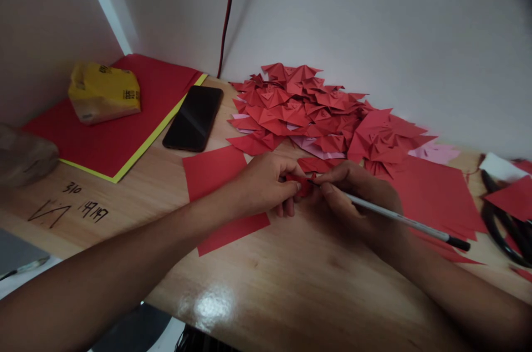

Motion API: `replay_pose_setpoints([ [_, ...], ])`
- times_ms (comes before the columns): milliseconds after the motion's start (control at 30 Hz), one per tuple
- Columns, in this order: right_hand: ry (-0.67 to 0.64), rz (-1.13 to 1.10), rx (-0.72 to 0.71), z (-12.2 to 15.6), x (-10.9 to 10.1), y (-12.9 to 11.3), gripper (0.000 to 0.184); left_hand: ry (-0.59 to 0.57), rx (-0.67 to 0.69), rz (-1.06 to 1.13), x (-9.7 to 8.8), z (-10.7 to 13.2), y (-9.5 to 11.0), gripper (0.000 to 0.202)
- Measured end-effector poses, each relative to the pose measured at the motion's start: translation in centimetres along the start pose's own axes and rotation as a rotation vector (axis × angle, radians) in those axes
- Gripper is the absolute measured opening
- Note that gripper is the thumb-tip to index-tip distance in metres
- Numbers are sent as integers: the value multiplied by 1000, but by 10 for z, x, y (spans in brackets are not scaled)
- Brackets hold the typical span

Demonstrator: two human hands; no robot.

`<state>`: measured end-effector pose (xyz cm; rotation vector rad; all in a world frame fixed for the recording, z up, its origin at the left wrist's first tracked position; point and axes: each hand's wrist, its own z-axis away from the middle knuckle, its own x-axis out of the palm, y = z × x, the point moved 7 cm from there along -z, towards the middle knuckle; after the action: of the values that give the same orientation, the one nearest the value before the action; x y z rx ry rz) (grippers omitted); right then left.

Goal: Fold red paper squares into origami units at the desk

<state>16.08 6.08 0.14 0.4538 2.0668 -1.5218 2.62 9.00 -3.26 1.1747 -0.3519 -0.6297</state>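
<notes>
Between the fingers of my left hand (276, 183) is a small folded red paper piece (306, 185), mostly covered by both hands. My right hand (357, 197) is closed round a white pen (394, 215) with a black end cap, its dark tip at the folded paper. Right-hand fingertips seem to touch the paper's edge too. Beneath my left wrist lies a flat red paper sheet (216, 174). Just beyond my hands, a heap of folded red paper shapes (291, 102), several with small drawn marks, leans toward the wall. A few pink pieces (320, 147) show among them.
A black phone (194, 118) lies left of the heap. Further left, a yellow packet (103, 91) rests on large red sheets (162, 91) with yellow edging. On the right are red sheets (436, 191) and black-handled scissors (502, 230). A cable (228, 14) runs down the wall.
</notes>
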Motion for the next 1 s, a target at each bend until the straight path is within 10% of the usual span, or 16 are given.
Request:
replay_pose_setpoints([
  [1000, 19, -90, 33, 3, -4, 9, 5, -4, 4, 95, -5, -3, -1, 12],
])
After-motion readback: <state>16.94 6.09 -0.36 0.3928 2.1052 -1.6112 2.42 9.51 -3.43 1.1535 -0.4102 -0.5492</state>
